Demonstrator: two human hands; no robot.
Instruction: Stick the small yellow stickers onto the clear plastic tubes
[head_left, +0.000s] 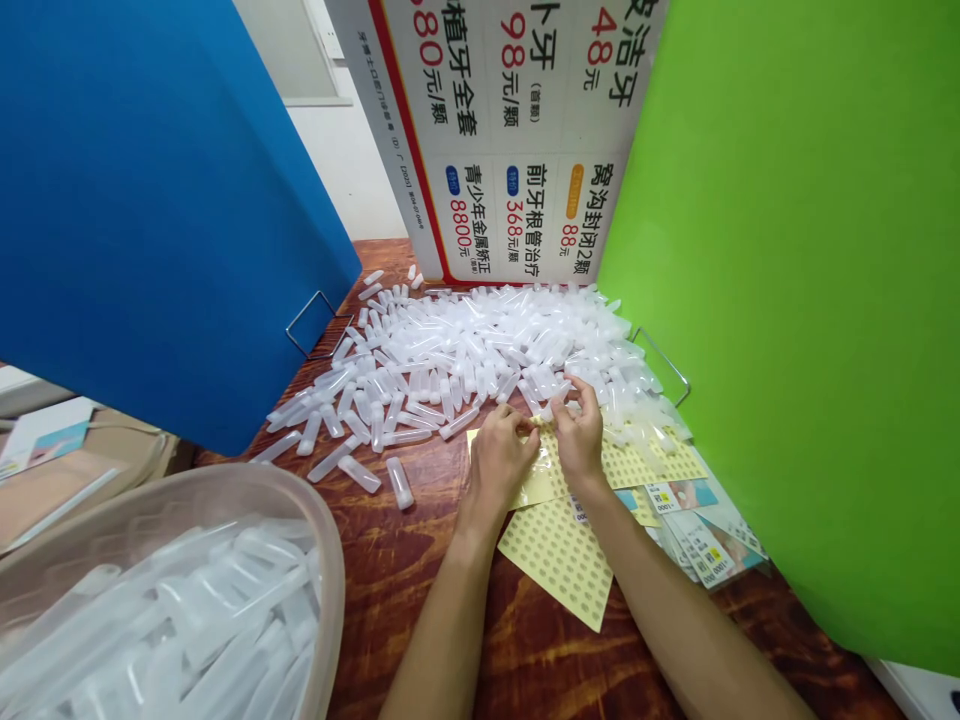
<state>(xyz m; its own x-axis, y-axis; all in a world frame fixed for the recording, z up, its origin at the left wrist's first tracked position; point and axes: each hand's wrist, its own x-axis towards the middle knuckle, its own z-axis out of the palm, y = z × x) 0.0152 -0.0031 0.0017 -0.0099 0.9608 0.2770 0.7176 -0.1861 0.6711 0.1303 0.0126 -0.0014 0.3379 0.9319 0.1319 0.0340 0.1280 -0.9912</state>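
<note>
My left hand (501, 452) is closed in a pinch over a yellow sheet of small round stickers (551, 484). What its fingertips hold, if anything, is too small to make out. Just to the right, my right hand (580, 432) has its thumb and fingers closed around a small translucent plastic tube (562, 391). The fingertips of both hands are close together but apart. Another sticker sheet (562, 560) lies under my wrists, partly hidden by them. Beyond the hands spreads a large pile of the same white capped tubes (480, 335).
A translucent basin (336, 560) full of tubes stands at front left. A blue panel (187, 220), a printed price board (517, 140) and a green panel (795, 300) wall in the wooden table (420, 545). Printed cards (709, 545) lie at right.
</note>
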